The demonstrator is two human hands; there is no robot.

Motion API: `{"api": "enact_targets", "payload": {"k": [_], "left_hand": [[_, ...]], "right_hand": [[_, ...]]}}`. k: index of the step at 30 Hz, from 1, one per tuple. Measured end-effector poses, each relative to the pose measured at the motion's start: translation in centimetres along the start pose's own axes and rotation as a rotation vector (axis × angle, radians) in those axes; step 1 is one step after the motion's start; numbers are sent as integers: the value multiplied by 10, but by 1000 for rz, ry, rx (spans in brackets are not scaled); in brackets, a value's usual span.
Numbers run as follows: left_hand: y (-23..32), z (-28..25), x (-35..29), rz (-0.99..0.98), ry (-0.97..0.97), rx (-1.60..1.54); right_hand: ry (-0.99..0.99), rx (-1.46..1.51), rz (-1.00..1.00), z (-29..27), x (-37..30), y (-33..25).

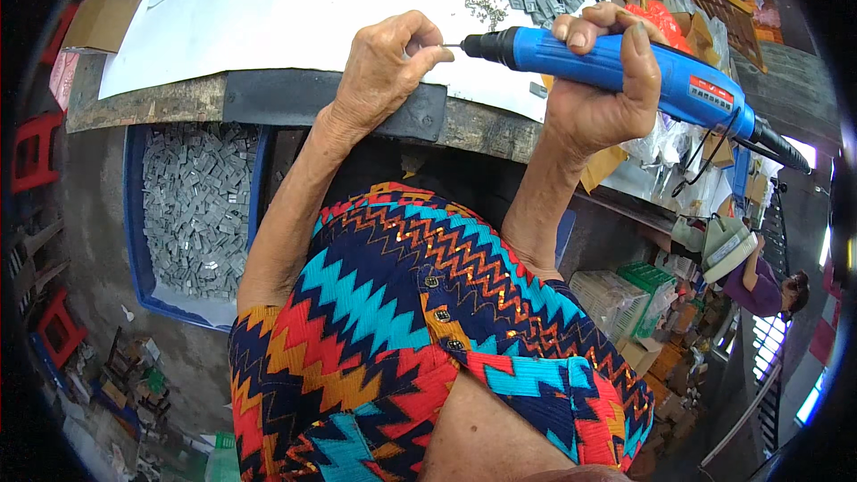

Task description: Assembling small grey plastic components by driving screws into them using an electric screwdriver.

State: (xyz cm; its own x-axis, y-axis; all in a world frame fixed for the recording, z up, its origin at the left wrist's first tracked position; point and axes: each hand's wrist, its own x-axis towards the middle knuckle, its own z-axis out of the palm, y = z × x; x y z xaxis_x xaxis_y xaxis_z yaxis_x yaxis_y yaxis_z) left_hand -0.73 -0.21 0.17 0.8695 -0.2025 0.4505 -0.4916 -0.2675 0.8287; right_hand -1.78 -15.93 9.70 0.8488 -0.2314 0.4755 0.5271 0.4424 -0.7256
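"White paper (268, 13) lay on the table (178, 100). What was the right hand (585, 112) holding?"

"In the head view, it was wrapped round a blue power tool (558, 61) above the paper."

"And the left hand (384, 62)?"

"Finger and thumb nearly met at the tool's thin tip (453, 45). I couldn't tell if they pinched anything."

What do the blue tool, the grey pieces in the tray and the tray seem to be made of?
Blue tool: probably smooth hard plastic, evenly coloured with a soft sheen.
Grey pieces: perhaps dull metal, since some catch bright glints; grey plastic remains possible.
Tray: likely plastic, matt, its blue rim evenly coloured.
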Motion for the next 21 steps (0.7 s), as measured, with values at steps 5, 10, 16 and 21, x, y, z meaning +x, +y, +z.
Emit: {"api": "enact_targets", "payload": {"k": [5,10,16,21], "left_hand": [[3,-1,1,-13,-22,5],[1,-1,0,-9,-20,22],[-4,2,-1,35,-24,59],[-4,1,-1,67,-39,114]], "right_hand": [[8,10,-2,-1,-1,2],[-11,-18,0,-1,-2,2],[49,-28,-31,8,-3,4],[60,-58,-39,12,-6,4]]}}
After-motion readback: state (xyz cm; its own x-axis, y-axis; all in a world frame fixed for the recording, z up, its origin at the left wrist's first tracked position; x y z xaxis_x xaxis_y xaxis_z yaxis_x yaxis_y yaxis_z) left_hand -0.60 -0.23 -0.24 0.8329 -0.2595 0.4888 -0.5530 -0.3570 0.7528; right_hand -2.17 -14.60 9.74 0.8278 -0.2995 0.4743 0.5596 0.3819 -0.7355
